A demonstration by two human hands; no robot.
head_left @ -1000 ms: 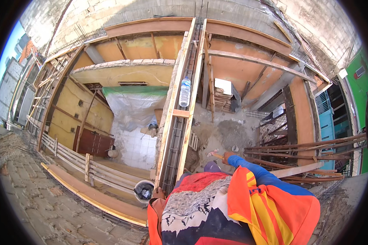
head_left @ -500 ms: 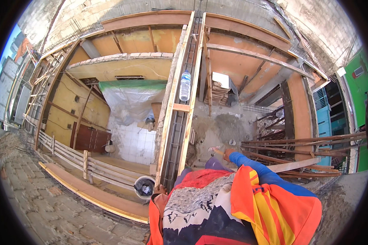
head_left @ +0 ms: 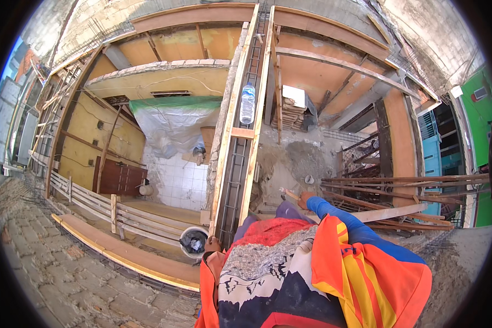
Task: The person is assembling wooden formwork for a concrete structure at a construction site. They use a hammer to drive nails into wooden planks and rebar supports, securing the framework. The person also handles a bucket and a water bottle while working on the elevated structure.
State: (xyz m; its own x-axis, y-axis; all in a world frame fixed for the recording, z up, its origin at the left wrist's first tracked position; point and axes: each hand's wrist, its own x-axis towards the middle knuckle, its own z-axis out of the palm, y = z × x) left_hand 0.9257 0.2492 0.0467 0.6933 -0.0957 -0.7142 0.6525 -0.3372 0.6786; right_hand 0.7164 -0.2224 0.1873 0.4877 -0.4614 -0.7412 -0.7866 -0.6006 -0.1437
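Note:
My right hand [head_left: 307, 200] is closed round the handle of a short wooden-handled tool [head_left: 293, 195]. The tool points left, and its far end is too small to make out. At the near end of a long wooden formwork channel, my left hand [head_left: 213, 244] grips the edge of the left formwork board [head_left: 222, 186]. Inside the channel runs a steel rebar cage [head_left: 232, 183]. A clear plastic water bottle [head_left: 247, 104] lies along it, beyond a short wooden crosspiece [head_left: 242, 133] that bridges both boards.
A white bucket [head_left: 185, 247] with dark contents stands beside my left hand. Below on the left is a white tiled floor [head_left: 177, 183]; on the right, a bare floor with stacked boards [head_left: 292, 116]. Long timbers [head_left: 399, 188] cross at right. Brickwork [head_left: 54, 268] lies at lower left.
My right hand and its tool have risen slightly, and the tool now shows sharper. My left hand stays at the board while the view has shifted a little.

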